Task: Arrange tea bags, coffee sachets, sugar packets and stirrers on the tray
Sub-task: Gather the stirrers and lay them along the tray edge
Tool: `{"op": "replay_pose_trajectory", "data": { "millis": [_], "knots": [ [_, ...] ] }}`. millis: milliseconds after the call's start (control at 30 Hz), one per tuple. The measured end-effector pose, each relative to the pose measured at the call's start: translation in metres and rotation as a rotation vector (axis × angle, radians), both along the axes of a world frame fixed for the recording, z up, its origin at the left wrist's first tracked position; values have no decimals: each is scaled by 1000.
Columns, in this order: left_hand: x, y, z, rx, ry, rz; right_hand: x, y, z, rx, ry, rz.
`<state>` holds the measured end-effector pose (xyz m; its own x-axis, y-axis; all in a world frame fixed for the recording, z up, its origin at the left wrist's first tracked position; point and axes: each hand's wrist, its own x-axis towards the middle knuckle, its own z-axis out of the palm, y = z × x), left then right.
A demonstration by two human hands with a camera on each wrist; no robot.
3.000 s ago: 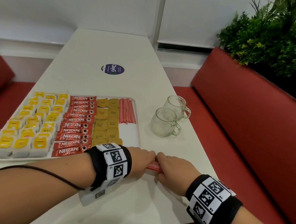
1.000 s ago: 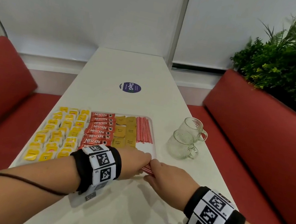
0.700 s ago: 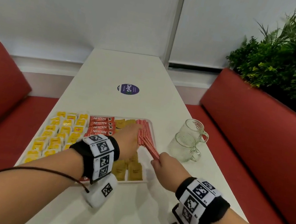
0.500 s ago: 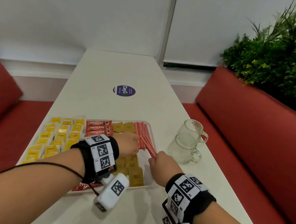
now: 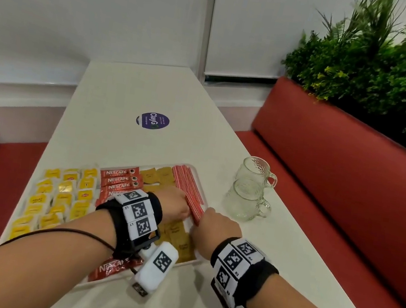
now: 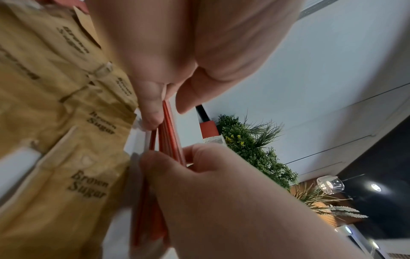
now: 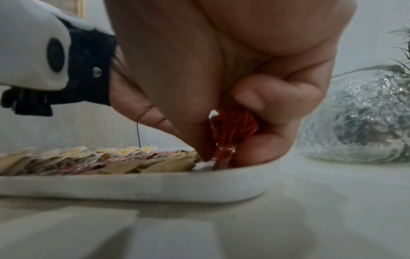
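In the head view, the left hand (image 5: pixel 178 206) and the right hand (image 5: pixel 216 229) met over the right end of the white tray (image 5: pixel 199 177), both holding one bundle of red stirrers (image 5: pixel 194 209) that lay tilted above the stirrers already in the tray (image 5: pixel 185 177). Yellow tea bags (image 5: pixel 62 195) filled the tray's left part, red Nescafe sachets (image 5: pixel 119 179) came next, then brown sugar packets (image 5: pixel 178 237). Two glass mugs (image 5: pixel 247 201) stood on the table (image 5: pixel 154 87) just right of the tray.

The left wrist view showed the left hand's fingertips (image 6: pixel 153 112) pinching the far part of the bundle, while the right hand's curled fingers gripped its near end, beside packets printed "Brown Sugar".

From the right wrist, the right hand's fingers (image 7: pixel 272 105) were curled round the red bundle, whose end reached down to the tray floor near the rim.
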<state>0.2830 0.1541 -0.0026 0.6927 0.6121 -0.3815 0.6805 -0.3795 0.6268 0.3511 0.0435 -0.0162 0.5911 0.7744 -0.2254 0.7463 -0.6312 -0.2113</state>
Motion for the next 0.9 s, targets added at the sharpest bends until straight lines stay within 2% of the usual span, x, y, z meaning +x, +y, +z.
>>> {"op": "replay_pose_trajectory", "data": {
  "millis": [167,367,433,567,667,900],
  "knots": [
    [-4,-1,2,37,28,-3,4,-5,12,-21,-66,115],
    [-9,7,6,75,25,10,21,-7,15,40,-46,101],
    [-10,4,7,97,24,-44,23,-9,15,52,-17,96],
    [-8,-5,11,285,77,-224,23,-12,13,33,0,127],
    [-6,-12,8,300,174,-324,23,-14,12,29,21,137],
    [-5,-21,5,349,244,-367,25,-15,13,27,35,152]
  ]
}}
